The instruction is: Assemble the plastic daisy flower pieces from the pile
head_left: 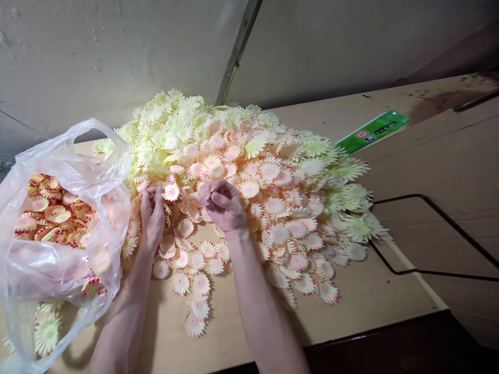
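Note:
My left hand pinches a small cream flower head with pink-red petal tips between thumb and fingers. To its right, my right hand is closed with curled fingers; whatever it grips, if anything, is too small or blurred to name. Both hands are over a big heap of artificial flower heads, pinkish in the middle and pale green at the back and right. Loose pink-edged flower heads lie on the table in front of the heap, between my forearms.
At the left stands an open clear plastic bag holding many red-edged flower heads. A green package lies behind the heap on the right. A black wire frame rests at the table's right side. A grey wall borders the back.

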